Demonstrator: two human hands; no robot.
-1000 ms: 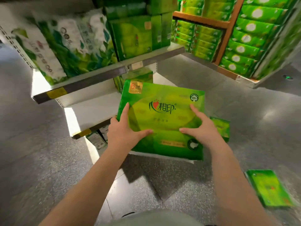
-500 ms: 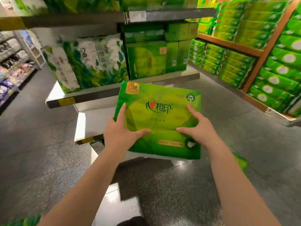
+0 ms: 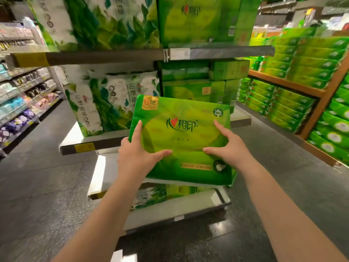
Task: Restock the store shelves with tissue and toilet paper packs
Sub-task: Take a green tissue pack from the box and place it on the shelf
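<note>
I hold a flat green tissue pack [image 3: 181,137] with both hands, in front of the end shelf unit. My left hand [image 3: 136,154] grips its left edge, thumb across the front. My right hand [image 3: 230,148] grips its right side, thumb on the front. The pack is tilted face-up toward me, at the height of the middle shelf [image 3: 98,146]. That shelf carries white-and-green leaf-print packs [image 3: 105,104] on the left and stacked green packs [image 3: 200,86] on the right.
An upper shelf [image 3: 217,52] holds more leaf-print and green packs. A lower shelf [image 3: 170,210] juts out below the held pack. Wooden racks of green packs [image 3: 302,91] line the right. An aisle of other goods [image 3: 20,103] runs at the left. Grey floor surrounds the unit.
The view has risen from the floor and lower shelf to the middle and upper shelves. The pack, still in both hands, has come up with it, level with the middle shelf.
</note>
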